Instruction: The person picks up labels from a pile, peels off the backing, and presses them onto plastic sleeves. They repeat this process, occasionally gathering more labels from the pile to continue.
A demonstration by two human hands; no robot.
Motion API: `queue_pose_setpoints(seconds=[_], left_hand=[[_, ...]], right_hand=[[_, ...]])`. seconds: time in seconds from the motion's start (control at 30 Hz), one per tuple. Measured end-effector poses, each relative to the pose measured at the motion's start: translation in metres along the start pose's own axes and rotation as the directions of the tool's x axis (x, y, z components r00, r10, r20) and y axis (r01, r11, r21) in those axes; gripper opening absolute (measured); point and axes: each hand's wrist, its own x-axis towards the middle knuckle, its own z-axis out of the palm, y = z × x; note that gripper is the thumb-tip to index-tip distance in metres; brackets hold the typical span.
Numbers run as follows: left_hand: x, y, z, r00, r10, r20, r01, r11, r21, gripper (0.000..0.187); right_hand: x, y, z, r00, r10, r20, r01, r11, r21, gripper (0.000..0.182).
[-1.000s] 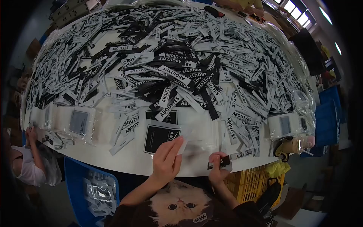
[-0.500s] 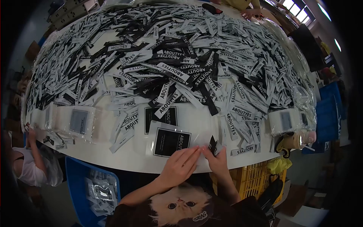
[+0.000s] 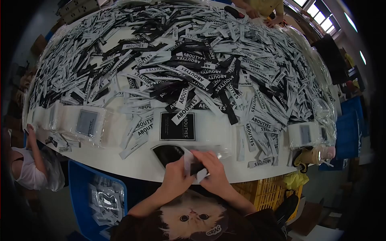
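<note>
Close over the near edge of the table, a clear plastic bag with a black printed panel (image 3: 168, 154) is bent up between my hands. My left hand (image 3: 177, 174) is closed around its near side. The fingers of my right hand (image 3: 212, 170) are curled at the bag's other side, over a slim packet (image 3: 202, 175) whose pale end sticks out between the hands. Most of that packet is hidden by my fingers. Just beyond lies another flat bag with a black ABOUTYES panel (image 3: 177, 126).
A broad heap of black and white ABOUTYES packets (image 3: 193, 68) covers the table. Stacks of clear bags stand left (image 3: 86, 122) and right (image 3: 305, 134), with a drink cup (image 3: 311, 156) nearby. Below are a blue bin (image 3: 76, 197) and yellow crate (image 3: 257, 190). Other people work left and at the far side.
The top bag has been lifted from the one beneath and bent up. My left hand has moved down to grip it; my right hand has moved left with the packet.
</note>
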Motion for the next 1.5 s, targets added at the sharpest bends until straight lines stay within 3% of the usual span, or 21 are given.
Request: queue_pose_setpoints(seconds=[0.07,0.2,0.3,0.37,0.5,0.53,0.57,0.6,0.7,0.73,0.8,0.87,0.93,0.97,1.07,1.1,1.2,1.27,1.3,1.37,1.5], left_hand=[[0.005,0.012,-0.006,0.99,0.135,0.031,-0.138,0.978,0.154,0.026],[0.005,0.009,-0.004,0.983,0.185,0.007,-0.182,0.957,0.226,0.021],[0.002,0.005,-0.003,0.99,0.143,0.015,-0.14,0.939,0.313,0.017],[0.0,0.003,-0.004,1.0,-0.009,0.029,-0.004,0.909,0.416,0.012],[0.0,0.011,-0.007,0.994,-0.107,0.004,0.1,0.936,0.337,0.021],[0.01,0.017,-0.007,0.964,0.183,-0.195,-0.106,0.932,0.347,0.029],[0.015,0.02,-0.006,0.809,0.45,-0.377,-0.297,0.868,0.398,0.038],[0.012,0.016,-0.008,0.851,0.473,-0.228,-0.37,0.848,0.379,0.051],[0.011,0.015,0.002,0.819,0.564,0.104,-0.572,0.789,0.226,0.057],[0.012,0.018,0.009,0.819,0.565,0.103,-0.572,0.788,0.228,0.057],[0.013,0.02,0.021,0.85,0.525,0.038,-0.511,0.804,0.304,0.07],[0.013,0.008,0.024,0.855,0.514,0.064,-0.5,0.788,0.359,0.083],[0.013,0.004,0.02,0.941,0.325,0.096,-0.339,0.902,0.267,0.091],[0.013,0.003,0.017,0.942,0.322,0.098,-0.336,0.902,0.27,0.091],[0.016,0.003,0.01,0.956,0.274,0.106,-0.293,0.873,0.39,0.095],[0.016,0.004,0.01,0.954,0.265,0.138,-0.299,0.855,0.423,0.095],[0.017,0.007,0.014,0.942,0.271,0.197,-0.331,0.84,0.43,0.095],[0.016,0.011,0.019,0.93,0.289,0.226,-0.36,0.84,0.406,0.095],[0.015,0.013,0.02,0.931,0.318,0.179,-0.362,0.862,0.355,0.095],[0.015,0.014,0.016,0.929,0.347,0.129,-0.371,0.876,0.309,0.095],[0.011,0.009,0.007,0.926,0.373,0.057,-0.367,0.855,0.366,0.094]], right_hand=[[-0.001,0.002,0.004,0.997,-0.075,-0.003,0.074,0.992,-0.098,0.057],[0.002,0.003,0.006,0.987,-0.151,-0.052,0.148,0.987,-0.058,0.049],[-0.004,-0.002,0.012,0.968,-0.119,-0.219,0.101,0.991,-0.093,0.041],[-0.006,-0.002,0.009,0.945,-0.09,-0.313,0.047,0.989,-0.141,0.038],[-0.011,0.004,-0.005,0.918,0.11,-0.381,-0.046,0.984,0.173,0.026],[-0.01,0.003,-0.013,0.941,0.125,-0.314,-0.062,0.977,0.203,0.027],[-0.01,0.003,-0.018,0.96,0.133,-0.246,-0.075,0.97,0.232,0.027],[-0.011,0.005,-0.018,0.957,0.129,-0.261,-0.045,0.951,0.306,0.019],[-0.018,0.008,-0.021,0.962,0.218,-0.166,-0.106,0.855,0.508,0.014],[-0.019,0.007,-0.021,0.962,0.217,-0.166,-0.105,0.855,0.508,0.014],[-0.023,0.004,-0.021,0.862,0.483,-0.153,-0.22,0.629,0.745,0.011],[-0.033,0.012,-0.02,0.872,0.469,-0.144,-0.216,0.629,0.747,0.012],[-0.037,0.02,-0.017,0.818,0.467,-0.335,-0.147,0.733,0.664,0.016],[-0.036,0.026,-0.029,0.897,0.341,-0.281,-0.144,0.826,0.545,0.019],[-0.039,0.029,-0.04,0.866,0.397,-0.302,-0.292,0.895,0.338,0.02],[-0.039,0.024,-0.046,0.853,0.446,-0.271,-0.298,0.842,0.45,0.02],[-0.033,0.016,-0.043,0.811,0.315,-0.492,0.23,0.601,0.765,0.028],[-0.02,0.007,-0.042,0.879,0.297,-0.373,0.23,0.421,0.877,0.031],[-0.017,0.006,-0.037,0.901,0.323,-0.289,0.071,0.548,0.833,0.031],[-0.012,0.005,-0.025,0.92,0.344,-0.188,-0.036,0.551,0.834,0.031],[-0.017,0.01,-0.028,0.909,0.412,-0.062,-0.112,0.385,0.916,0.029]])
